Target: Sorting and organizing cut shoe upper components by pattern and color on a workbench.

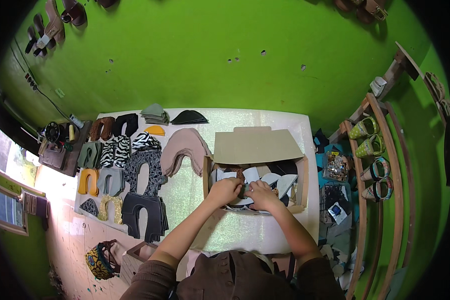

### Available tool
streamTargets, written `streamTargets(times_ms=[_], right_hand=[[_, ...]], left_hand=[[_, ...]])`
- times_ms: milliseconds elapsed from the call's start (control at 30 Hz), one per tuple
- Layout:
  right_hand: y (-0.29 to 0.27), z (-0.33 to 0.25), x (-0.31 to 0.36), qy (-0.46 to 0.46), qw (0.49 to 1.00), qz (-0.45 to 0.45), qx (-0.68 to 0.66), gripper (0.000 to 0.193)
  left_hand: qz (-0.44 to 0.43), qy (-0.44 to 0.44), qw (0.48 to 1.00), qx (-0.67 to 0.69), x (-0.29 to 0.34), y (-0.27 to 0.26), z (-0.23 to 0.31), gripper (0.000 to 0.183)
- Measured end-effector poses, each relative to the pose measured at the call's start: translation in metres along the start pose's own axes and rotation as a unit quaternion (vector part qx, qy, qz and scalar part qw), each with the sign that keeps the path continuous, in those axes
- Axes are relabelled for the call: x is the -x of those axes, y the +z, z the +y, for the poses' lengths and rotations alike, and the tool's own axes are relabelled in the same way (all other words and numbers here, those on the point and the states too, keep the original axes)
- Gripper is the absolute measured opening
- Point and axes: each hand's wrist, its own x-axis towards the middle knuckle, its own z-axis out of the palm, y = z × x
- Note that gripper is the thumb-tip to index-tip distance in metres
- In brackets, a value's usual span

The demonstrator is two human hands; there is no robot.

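Note:
Both hands reach into an open cardboard box (300,202) full of cut pieces of white, grey, black and brown material. My left hand (226,191) is at the box's left front part, its fingers curled down among the pieces. Close beside it on the right, my right hand (261,195) has its fingers bent toward the left one. What the fingertips hold is hidden. White and pale grey pieces (287,184) lie to the right of the right hand. A brown patterned piece (240,173) shows just beyond the fingers. The box's lid (260,146) stands folded back at the far side.
On the white table (265,235), left of the box, lie stacks of arched pieces: beige (184,145), black (150,212), patterned, grey and orange. A sewing machine (55,135) stands far left. At right are a wooden rack with green sandals (367,146) and bins of scraps (336,165).

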Motion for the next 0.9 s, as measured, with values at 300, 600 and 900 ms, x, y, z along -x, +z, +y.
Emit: streamTargets(times_ms=[300, 600, 900], right_hand=[[-0.005, 0.012, 0.001, 0.024, 0.98, 0.016, -0.199, 0.026], [-0.034, 0.014, 0.016, 0.05, 0.901, 0.099, -0.419, 0.018], [-0.041, 0.006, 0.026, 0.069, 0.76, 0.117, -0.636, 0.024]], left_hand=[[-0.044, 0.036, 0.985, 0.164, 0.012, -0.005, -0.007, 0.04], [-0.063, -0.003, 0.966, 0.252, 0.012, -0.023, 0.001, 0.02], [0.019, -0.066, 0.846, 0.529, 0.015, -0.036, 0.011, 0.014]])
